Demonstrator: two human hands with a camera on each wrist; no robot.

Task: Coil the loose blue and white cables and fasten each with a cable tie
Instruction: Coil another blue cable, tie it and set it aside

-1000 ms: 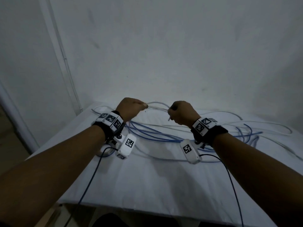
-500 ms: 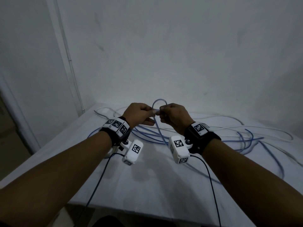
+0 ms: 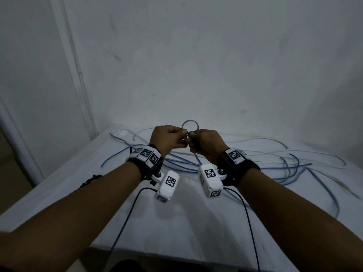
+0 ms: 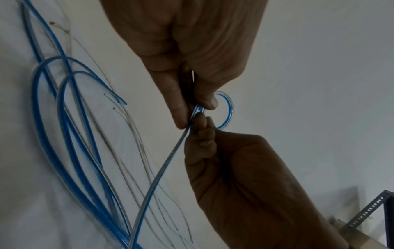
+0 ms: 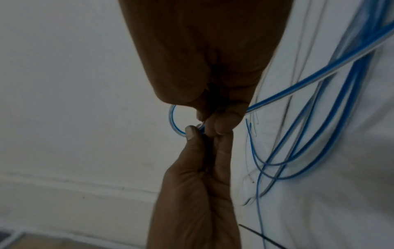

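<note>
near surface point(image 3: 176, 222) bare below wrists; loose cables point(image 3: 284, 165) sprawl across far half and right side; wall point(image 3: 216, 75) close behind.

We hold our left hand point(image 4: 192, 50) and right hand point(image 4: 234, 176) close together. Our fingers point(image 4: 210, 101) pinch the blue cable point(image 4: 153, 183) where it makes a small loop point(image 4: 229, 107). More blue and white cables point(image 4: 132, 121) lie on the white cloth point(image 4: 32, 202).

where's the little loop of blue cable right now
In the head view the small round loop of blue-striped clear cable stands centre, above the table, pinched at its base between the left hand and right hand.
</note>
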